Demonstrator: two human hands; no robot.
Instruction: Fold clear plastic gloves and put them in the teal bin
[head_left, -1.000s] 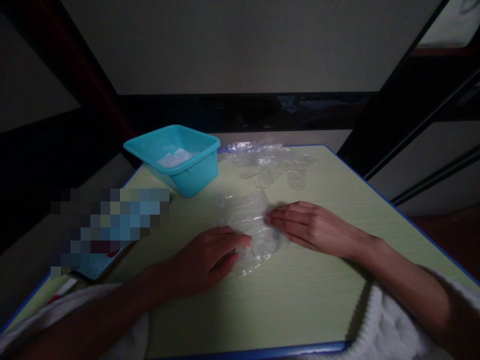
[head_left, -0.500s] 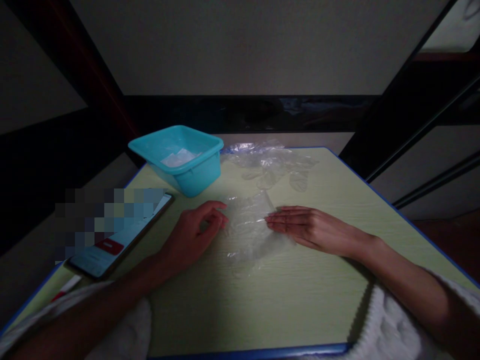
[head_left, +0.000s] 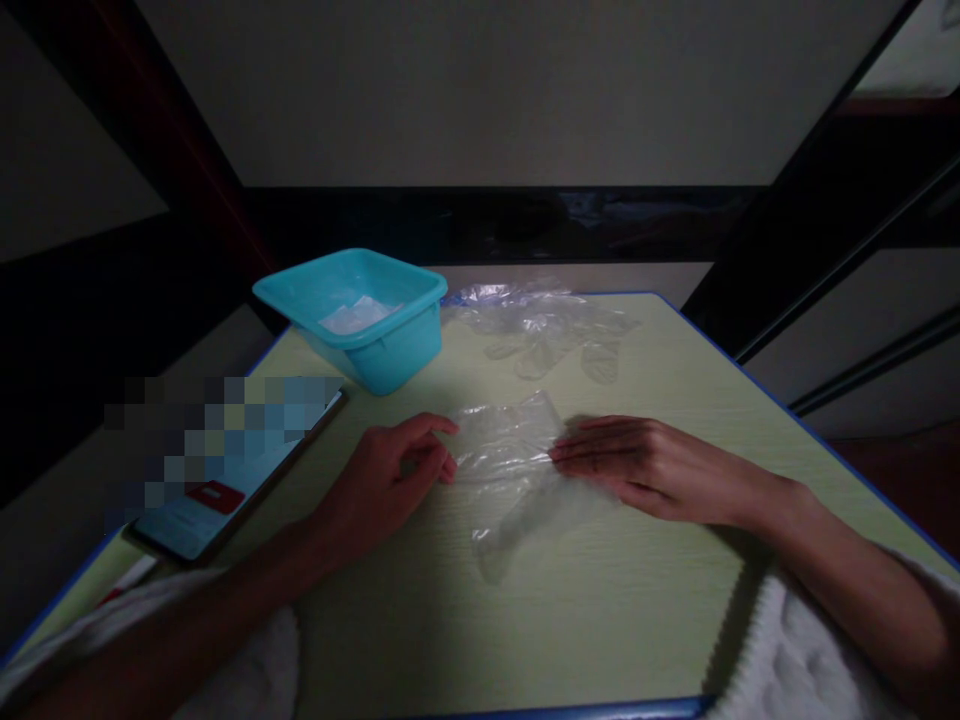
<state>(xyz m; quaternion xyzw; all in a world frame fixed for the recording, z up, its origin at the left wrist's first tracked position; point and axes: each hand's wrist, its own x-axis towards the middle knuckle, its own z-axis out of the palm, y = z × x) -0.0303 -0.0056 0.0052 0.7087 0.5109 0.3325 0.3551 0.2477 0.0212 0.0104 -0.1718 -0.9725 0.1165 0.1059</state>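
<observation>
A clear thin plastic glove [head_left: 510,470] lies flat on the pale green table [head_left: 570,610] between my hands. My left hand [head_left: 382,485] rests at its left edge, fingers curled and pinching the plastic. My right hand [head_left: 645,465] lies flat on the glove's right edge, fingers stretched out and together, pressing it down. The room is dim.
A turquoise plastic tub [head_left: 360,315] with folded clear plastic inside stands at the back left. More clear plastic gloves [head_left: 544,325] lie in a loose heap behind. A phone [head_left: 225,485] with a lit screen lies near the left edge. The table has a blue rim.
My left hand moved left from the glove's near side to its left edge and curled. My right hand slid slightly right. The glove is now spread wider and flatter.
</observation>
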